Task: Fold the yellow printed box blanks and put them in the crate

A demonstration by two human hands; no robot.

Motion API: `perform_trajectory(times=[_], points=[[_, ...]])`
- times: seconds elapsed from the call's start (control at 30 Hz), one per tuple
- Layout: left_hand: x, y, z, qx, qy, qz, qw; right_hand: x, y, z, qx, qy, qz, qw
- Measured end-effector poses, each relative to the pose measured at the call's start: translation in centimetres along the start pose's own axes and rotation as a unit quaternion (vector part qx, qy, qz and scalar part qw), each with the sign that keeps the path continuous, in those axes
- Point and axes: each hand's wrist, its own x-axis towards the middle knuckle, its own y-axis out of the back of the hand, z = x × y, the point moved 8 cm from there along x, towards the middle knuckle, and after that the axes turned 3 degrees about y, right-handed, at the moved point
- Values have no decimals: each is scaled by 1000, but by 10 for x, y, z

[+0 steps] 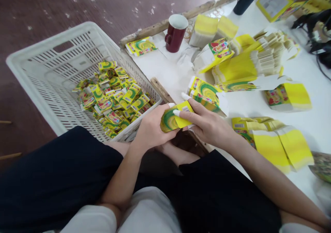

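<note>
Above my lap, both hands hold a small yellow and green carton (169,120). My left hand (152,124) is wrapped round its left end, thumb on top. The fingers of my right hand (207,124) press on its right end, near a plain yellow flap and a barcode. White coverings show on several of my fingertips. Just beyond my right hand, a printed yellow carton (205,91) stands at the table's edge. To my left, a white plastic crate (33,64) holds a heap of small yellow cartons (113,102).
A dark red mug (176,34) and a dark cup (245,0) stand near the wooden table edge (207,7). Stacks of flat yellow cartons (238,67) spread across the white table (287,72), more of them (279,147) at the right. Black cables (317,29) lie far right.
</note>
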Motion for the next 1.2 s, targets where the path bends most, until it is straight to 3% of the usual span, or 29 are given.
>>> perform_trajectory(times=[0.13,0.23,0.33,0.4,0.47,0.53,0.6,0.77,0.9,1.1,1.2], points=[[0,-2,5,-21,-1,-26,999,-1,6,-3,100,13,-2,995],[-1,-9,6,-43,25,-32,998,0,6,-2,147,-21,64,987],[-1,-6,-12,-173,109,70,976,0,7,8,165,-53,128,977],[-6,-2,-38,-328,198,187,904,-5,14,29,130,-101,155,974],[-13,-8,-63,-464,288,265,795,-19,27,59,39,-186,178,966],[-16,-19,-75,-537,356,280,712,-39,37,88,-65,-278,177,942],[-18,-29,-76,-559,394,261,681,-55,36,111,-121,-343,136,922],[-12,-51,-52,-577,388,147,703,-62,19,125,-132,-383,78,911],[-13,-58,-47,-567,388,115,717,-59,19,129,-85,-405,72,908],[-16,-68,-43,-554,370,75,742,-68,35,134,-5,-439,131,889],[-15,-78,-33,-568,332,20,753,-57,37,113,33,-384,145,911]])
